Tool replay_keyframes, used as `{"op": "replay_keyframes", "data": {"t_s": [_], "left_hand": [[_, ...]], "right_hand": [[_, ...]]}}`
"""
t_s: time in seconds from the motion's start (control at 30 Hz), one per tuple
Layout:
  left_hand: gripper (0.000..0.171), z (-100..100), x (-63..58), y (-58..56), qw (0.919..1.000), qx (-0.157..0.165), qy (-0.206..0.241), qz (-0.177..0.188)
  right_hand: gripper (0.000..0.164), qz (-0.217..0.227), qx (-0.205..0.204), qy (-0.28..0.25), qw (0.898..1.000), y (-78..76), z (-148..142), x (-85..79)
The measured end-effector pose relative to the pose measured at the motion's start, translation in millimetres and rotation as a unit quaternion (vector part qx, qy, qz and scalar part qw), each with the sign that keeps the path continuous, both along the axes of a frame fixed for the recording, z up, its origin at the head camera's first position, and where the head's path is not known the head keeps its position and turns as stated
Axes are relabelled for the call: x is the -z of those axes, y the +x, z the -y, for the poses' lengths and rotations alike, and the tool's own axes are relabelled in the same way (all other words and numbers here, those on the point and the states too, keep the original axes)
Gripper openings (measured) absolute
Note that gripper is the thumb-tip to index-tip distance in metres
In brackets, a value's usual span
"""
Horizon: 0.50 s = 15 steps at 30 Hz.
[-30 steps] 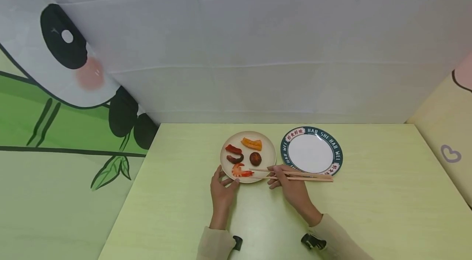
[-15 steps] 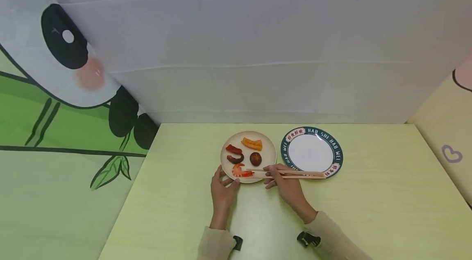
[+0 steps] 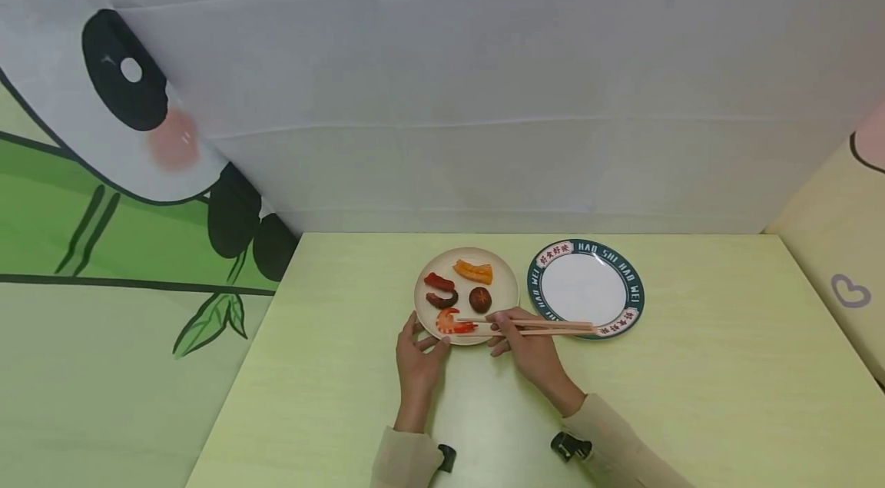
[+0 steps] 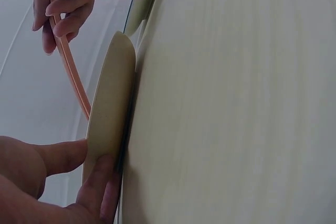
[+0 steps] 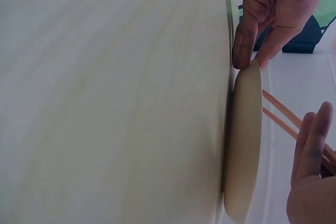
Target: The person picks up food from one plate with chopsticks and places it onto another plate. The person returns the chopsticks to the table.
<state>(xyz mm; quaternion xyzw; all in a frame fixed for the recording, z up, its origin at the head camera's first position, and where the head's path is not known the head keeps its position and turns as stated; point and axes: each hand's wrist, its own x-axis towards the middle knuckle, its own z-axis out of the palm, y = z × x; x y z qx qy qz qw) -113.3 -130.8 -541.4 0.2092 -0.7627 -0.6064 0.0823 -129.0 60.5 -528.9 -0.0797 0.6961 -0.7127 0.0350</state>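
Note:
My left hand (image 3: 418, 365) grips the near left rim of a beige plate (image 3: 503, 280), thumb (image 4: 65, 157) at the upper edge and fingers against the outer wall. In my right hand (image 3: 535, 357) is a pair of wooden chopsticks (image 3: 553, 332), held slightly apart and reaching leftward over that plate. Their tips overlap the tail end of an orange-red shrimp (image 3: 451, 321) in the head view. Around the shrimp lie a dark scored mushroom (image 3: 480, 300), a curved brown piece (image 3: 441, 299), a red strip (image 3: 439, 281) and an orange-yellow piece (image 3: 473, 271).
Just right of the beige plate stands a white plate with a dark green lettered rim (image 3: 633, 284); the chopsticks' rear ends cross over its near edge. Both rest on a pale yellow table (image 3: 719, 365), backed by a white wall (image 3: 484, 88).
My right hand has shifted left with the chopsticks, bringing their tips from beside the shrimp to over its tail end. The left hand and both plates have stayed in place.

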Motion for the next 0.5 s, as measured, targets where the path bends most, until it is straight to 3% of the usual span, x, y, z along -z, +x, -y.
{"op": "replay_keyframes", "data": {"t_s": [0.5], "left_hand": [[0.078,-1.6,-1.9,-0.4,1.0,-0.005,-0.006,0.005]], "right_hand": [[0.024,0.004,-0.001,-0.011,1.0,-0.7,7.8,-1.0]]}}
